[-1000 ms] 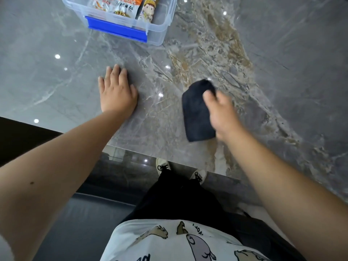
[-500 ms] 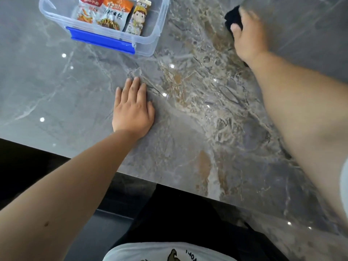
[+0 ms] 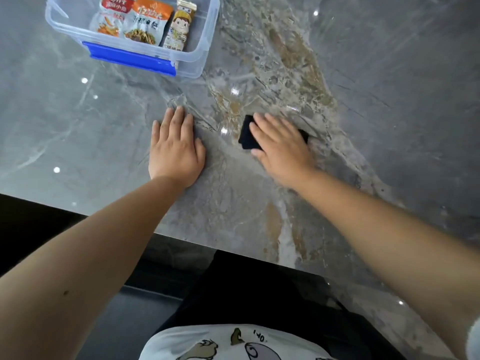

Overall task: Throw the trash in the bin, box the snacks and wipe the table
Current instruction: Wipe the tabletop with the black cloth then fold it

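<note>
My right hand (image 3: 281,149) presses flat on a black cloth (image 3: 248,133) in the middle of the grey marble table (image 3: 78,131); most of the cloth is hidden under the palm. My left hand (image 3: 175,149) lies flat on the table just left of it, fingers together, holding nothing. At the far left stands a clear plastic box (image 3: 205,42) with a blue clip (image 3: 130,59). Inside it lie three snack packets: a red one (image 3: 110,15), an orange one (image 3: 146,20) and a narrow cartoon one (image 3: 179,26).
The table's near edge (image 3: 233,249) runs diagonally in front of me, with dark floor and my black trousers below it. Ceiling lights glint on the glossy surface. No bin or trash is in view.
My right hand has swept the cloth from the near edge out to the far right, then back to the table's middle beside my left hand. The left hand stayed flat in place.
</note>
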The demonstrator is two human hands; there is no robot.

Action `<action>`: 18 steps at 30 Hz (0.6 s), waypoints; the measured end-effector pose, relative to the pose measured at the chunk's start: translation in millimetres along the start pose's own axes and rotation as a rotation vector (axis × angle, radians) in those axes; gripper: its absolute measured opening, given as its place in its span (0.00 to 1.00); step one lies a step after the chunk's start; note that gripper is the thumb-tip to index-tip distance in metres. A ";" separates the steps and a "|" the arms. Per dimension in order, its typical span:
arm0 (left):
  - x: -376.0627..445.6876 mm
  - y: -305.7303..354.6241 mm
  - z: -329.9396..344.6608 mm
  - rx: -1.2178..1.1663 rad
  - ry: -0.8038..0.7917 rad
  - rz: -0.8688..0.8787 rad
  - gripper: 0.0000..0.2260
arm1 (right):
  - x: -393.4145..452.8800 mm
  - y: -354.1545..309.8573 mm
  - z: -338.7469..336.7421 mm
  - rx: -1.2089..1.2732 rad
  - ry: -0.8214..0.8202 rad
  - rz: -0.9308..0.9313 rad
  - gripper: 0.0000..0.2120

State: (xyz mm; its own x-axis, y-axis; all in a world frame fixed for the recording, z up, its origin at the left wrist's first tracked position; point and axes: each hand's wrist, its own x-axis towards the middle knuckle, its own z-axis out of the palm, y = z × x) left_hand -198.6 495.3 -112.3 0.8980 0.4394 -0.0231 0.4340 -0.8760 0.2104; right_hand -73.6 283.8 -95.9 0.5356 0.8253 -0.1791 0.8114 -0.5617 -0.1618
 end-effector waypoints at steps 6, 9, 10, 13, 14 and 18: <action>-1.7 -2.1 3.1 0.000 0.003 -0.002 0.26 | -72.7 -69.6 25.9 0.019 0.059 -0.032 0.25; -2.2 -1.4 3.4 -0.002 0.006 0.001 0.25 | -96.0 -93.5 36.7 -0.016 0.078 -0.045 0.24; -2.2 -1.4 3.2 -0.002 0.006 0.002 0.26 | -101.4 -99.2 39.7 -0.028 0.088 -0.042 0.24; -2.7 -1.7 1.1 -0.001 -0.002 0.008 0.26 | -116.9 -113.4 47.8 -0.029 0.138 -0.049 0.24; -2.5 -1.5 0.5 -0.001 -0.003 0.010 0.26 | -121.3 -117.4 50.3 -0.025 0.149 -0.057 0.24; -2.5 -0.8 -0.4 0.003 -0.017 0.008 0.26 | -129.9 -125.1 53.9 -0.020 0.162 -0.070 0.23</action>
State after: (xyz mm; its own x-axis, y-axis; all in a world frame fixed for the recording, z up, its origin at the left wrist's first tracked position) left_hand -201.2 495.0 -112.1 0.9024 0.4291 -0.0383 0.4273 -0.8800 0.2077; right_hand -257.3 243.6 -104.7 0.5074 0.8616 -0.0090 0.8514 -0.5030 -0.1487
